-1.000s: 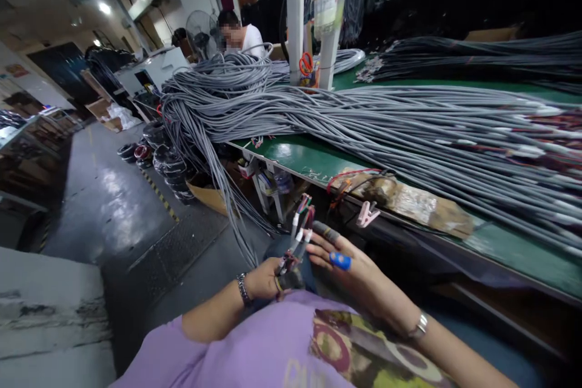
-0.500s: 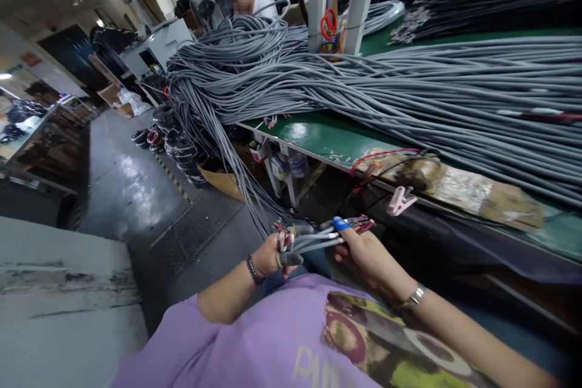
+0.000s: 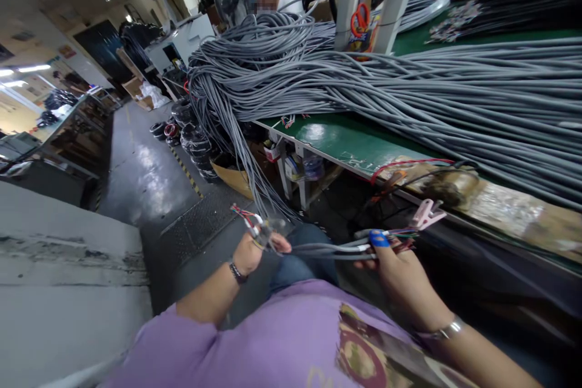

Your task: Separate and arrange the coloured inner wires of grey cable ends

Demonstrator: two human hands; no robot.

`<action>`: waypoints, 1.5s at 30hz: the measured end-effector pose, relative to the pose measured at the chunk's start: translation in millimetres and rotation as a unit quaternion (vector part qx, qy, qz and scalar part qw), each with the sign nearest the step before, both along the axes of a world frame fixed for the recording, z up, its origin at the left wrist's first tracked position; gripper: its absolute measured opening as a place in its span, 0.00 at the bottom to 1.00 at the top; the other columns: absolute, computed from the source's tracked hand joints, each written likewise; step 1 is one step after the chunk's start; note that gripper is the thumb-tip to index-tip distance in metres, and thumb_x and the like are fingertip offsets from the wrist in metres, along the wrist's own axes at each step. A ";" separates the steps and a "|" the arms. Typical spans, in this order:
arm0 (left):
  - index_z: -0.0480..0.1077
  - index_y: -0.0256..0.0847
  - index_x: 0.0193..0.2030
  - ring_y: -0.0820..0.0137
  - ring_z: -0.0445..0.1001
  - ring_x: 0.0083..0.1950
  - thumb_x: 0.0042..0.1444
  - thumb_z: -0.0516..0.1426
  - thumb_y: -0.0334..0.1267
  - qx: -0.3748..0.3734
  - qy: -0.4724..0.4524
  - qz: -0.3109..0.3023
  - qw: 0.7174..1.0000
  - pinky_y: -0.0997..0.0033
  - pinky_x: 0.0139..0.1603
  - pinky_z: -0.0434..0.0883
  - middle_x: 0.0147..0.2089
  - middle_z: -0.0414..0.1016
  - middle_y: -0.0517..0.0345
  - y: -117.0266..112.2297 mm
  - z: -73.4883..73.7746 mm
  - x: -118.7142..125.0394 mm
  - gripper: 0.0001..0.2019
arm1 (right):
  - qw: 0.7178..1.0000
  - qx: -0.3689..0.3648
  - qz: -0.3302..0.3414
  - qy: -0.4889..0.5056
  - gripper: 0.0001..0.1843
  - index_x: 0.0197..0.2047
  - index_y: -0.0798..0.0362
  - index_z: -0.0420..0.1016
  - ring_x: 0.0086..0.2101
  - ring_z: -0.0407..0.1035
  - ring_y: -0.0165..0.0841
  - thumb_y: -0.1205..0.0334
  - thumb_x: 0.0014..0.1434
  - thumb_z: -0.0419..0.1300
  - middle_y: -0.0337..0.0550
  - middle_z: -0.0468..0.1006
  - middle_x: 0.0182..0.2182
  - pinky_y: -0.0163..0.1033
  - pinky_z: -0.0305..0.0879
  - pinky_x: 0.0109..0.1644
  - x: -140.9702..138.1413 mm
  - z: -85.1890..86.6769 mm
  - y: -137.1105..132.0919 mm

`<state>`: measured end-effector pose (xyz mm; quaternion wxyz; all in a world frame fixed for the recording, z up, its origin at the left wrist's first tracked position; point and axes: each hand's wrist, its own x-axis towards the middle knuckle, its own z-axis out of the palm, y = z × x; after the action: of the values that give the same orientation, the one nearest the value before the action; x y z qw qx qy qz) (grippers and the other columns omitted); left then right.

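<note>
Plainly, the grey cables (image 3: 336, 248) run nearly level across the lower middle of the frame, left to right.
At left, your left hand (image 3: 249, 251) grasps coloured wire ends (image 3: 243, 213) that poke up from it; blur hides whether the grey cables enter that grip or pass behind. Rightward, their long axis leads to your right hand (image 3: 400, 270); its grip is closed on them, loose wires (image 3: 404, 233) jutting beyond, just below the pink clip (image 3: 426, 215), and it sits nearer the table (image 3: 331, 139) than your left.
</note>
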<state>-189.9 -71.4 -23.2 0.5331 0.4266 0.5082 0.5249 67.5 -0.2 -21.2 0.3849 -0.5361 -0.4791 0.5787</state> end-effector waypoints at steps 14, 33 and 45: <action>0.75 0.36 0.33 0.74 0.66 0.21 0.52 0.59 0.45 -0.260 0.465 0.042 0.845 0.77 0.25 0.58 0.18 0.68 0.62 -33.9 106.9 -136.3 0.12 | 0.931 0.085 -0.151 -0.320 0.21 0.15 0.41 0.55 0.13 0.51 0.36 0.45 0.54 0.53 0.42 0.57 0.10 0.45 0.50 0.21 88.1 -36.4 15.2; 0.70 0.34 0.54 0.70 0.74 0.23 0.52 0.58 0.60 -0.154 -0.075 -0.377 0.910 0.73 0.23 0.69 0.34 0.79 0.48 52.1 34.5 134.5 0.33 | 0.995 0.020 0.087 0.048 0.26 0.25 0.51 0.62 0.14 0.58 0.26 0.36 0.50 0.60 0.32 0.64 0.14 0.33 0.56 0.18 34.9 45.5 -24.3; 0.77 0.32 0.36 0.70 0.73 0.25 0.37 0.69 0.53 -0.194 0.036 -0.438 0.877 0.72 0.27 0.69 0.30 0.78 0.49 60.3 13.0 100.5 0.26 | 0.966 -0.066 0.210 0.134 0.25 0.28 0.54 0.68 0.15 0.66 0.28 0.40 0.44 0.67 0.34 0.73 0.15 0.33 0.61 0.21 16.6 33.2 -7.4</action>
<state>-89.4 -11.2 -10.3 0.7621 0.5122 0.3795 0.1131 84.1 -7.6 12.0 0.2791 -0.3650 -0.4855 0.7438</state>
